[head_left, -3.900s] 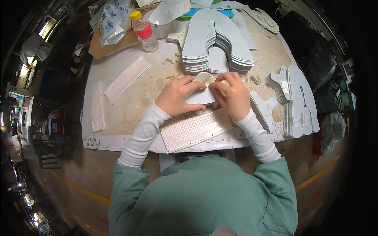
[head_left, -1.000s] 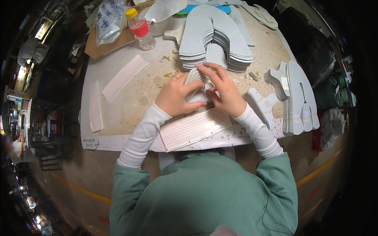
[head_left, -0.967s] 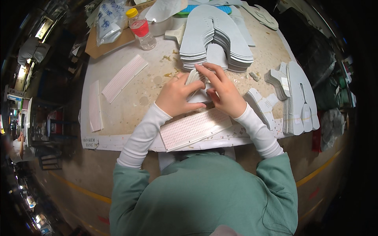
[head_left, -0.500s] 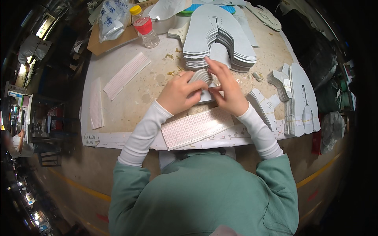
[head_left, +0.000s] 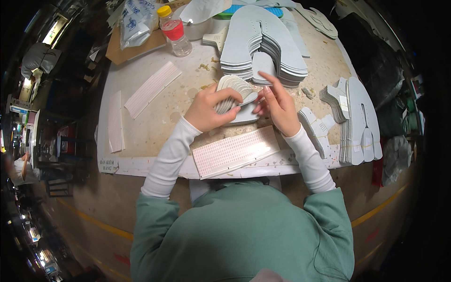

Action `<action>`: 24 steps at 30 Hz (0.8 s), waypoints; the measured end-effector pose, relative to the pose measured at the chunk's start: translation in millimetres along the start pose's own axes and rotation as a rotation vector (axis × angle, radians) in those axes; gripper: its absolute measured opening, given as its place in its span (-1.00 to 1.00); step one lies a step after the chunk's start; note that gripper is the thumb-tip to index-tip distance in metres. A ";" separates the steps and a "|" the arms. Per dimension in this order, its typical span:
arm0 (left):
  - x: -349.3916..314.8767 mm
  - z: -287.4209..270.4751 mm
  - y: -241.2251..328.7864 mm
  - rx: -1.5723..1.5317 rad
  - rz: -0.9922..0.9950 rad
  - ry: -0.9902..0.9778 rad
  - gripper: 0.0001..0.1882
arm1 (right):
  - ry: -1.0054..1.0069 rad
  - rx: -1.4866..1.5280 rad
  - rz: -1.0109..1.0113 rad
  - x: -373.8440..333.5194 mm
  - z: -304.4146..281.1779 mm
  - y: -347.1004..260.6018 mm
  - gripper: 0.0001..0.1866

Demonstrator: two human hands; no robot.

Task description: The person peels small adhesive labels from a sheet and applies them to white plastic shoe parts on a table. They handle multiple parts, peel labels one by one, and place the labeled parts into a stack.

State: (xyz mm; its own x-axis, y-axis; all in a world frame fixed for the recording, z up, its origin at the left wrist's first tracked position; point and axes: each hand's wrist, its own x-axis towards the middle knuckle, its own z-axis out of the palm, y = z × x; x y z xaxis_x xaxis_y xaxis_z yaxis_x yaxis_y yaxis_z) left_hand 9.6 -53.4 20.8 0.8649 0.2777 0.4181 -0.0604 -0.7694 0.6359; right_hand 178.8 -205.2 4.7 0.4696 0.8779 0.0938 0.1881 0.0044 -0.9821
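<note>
My left hand (head_left: 210, 109) is wrapped round a fanned stack of small, pale grey rounded cut pieces (head_left: 233, 84), thumb in front and fingers over the near edge. One piece at its right side curls outward. Below the stack, more grey pieces (head_left: 248, 116) lie on the table, partly covered. To the right, my right hand (head_left: 282, 110) has its fingers apart, with the fingertips close to the curled piece; nothing shows in its grasp. Near the table's front edge, just below both hands, lies a sheet of small pink printed labels (head_left: 235, 152).
Tall piles of grey U-shaped cut pieces (head_left: 238, 40) stand beyond my hands. Bundled pieces (head_left: 352, 122) and a smaller pile (head_left: 314, 129) sit at the right. Two more label sheets (head_left: 152, 89) lie left. A yellow-capped bottle (head_left: 177, 40) stands behind, beside a plastic bag (head_left: 137, 23).
My right hand has drawn away from the stack to the right, its fingers spreading. My left hand has shifted slightly left, and the stack's fanned edges now show more.
</note>
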 end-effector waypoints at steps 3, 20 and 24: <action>0.2 -1.2 1.7 -0.040 -0.024 -0.004 -0.40 | -0.125 0.323 0.189 -2.1 4.2 0.0 -0.50; -55.7 -55.3 7.3 0.407 -0.284 0.052 -0.26 | -0.140 -0.392 -0.414 -36.9 33.1 -31.2 -0.76; -82.6 -68.0 -12.5 0.535 -0.453 -0.006 -0.32 | -0.265 -0.650 -0.575 -49.5 36.9 -14.0 -0.82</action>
State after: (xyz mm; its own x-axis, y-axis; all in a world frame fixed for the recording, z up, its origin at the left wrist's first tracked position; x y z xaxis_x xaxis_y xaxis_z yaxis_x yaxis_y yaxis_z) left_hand -95.0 -27.6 22.4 0.7498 0.6359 0.1829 0.5590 -0.7566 0.3392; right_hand 121.2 -231.1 7.8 -0.0463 0.9057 0.4215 0.8198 0.2755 -0.5020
